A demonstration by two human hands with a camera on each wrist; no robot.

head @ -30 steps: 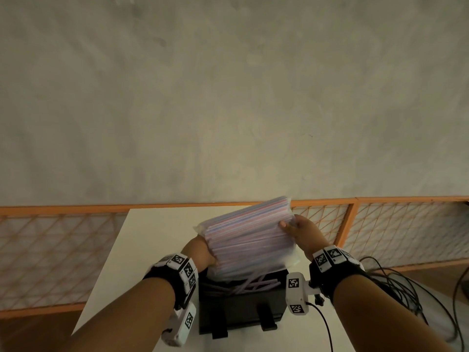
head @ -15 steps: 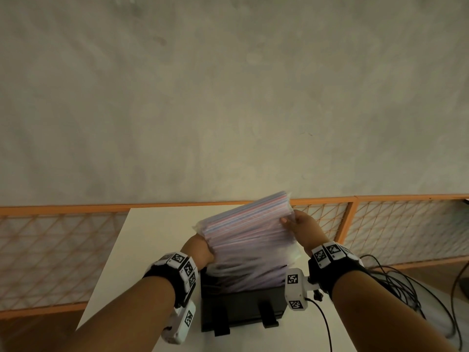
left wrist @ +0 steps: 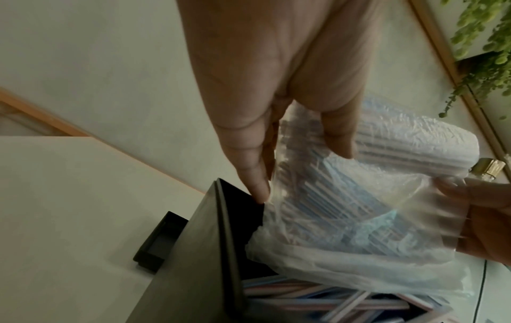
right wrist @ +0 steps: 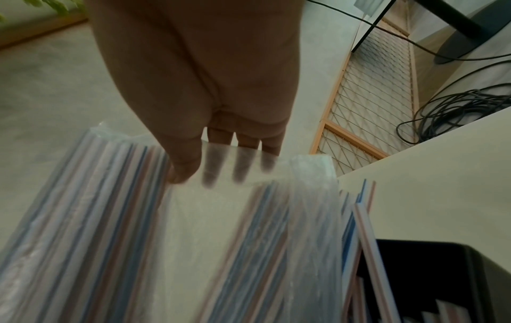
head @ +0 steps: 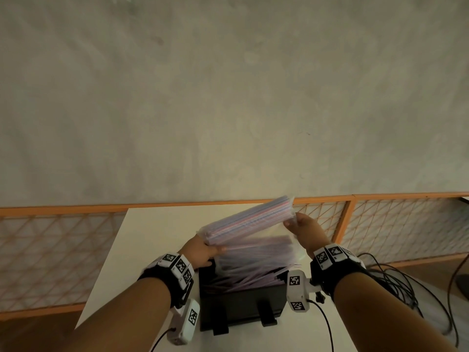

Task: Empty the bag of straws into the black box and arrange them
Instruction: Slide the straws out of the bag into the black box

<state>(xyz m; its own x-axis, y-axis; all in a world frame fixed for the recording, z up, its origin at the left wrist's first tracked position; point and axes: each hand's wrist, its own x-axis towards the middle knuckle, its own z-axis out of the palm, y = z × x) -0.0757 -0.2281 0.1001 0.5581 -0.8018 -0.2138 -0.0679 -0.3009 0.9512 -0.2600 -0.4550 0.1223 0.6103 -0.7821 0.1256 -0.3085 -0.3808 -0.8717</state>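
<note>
- Above the black box [head: 241, 304] on the desk [head: 157, 224], the bag of straws [head: 250, 221] is held tilted.
- Left hand [head: 200, 251] grips its lower end; right hand [head: 305, 228] pinches its upper end.
- Loose straws [head: 243, 279] are seen in the box.

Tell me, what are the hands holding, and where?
Both hold the clear plastic bag of striped straws: left hand grips its lower end, right hand pinches its raised end.

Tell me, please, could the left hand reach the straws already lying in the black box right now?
Probably not yet: the left hand grips the bag, which hangs over the black box opening and covers most of the straws inside.
</note>
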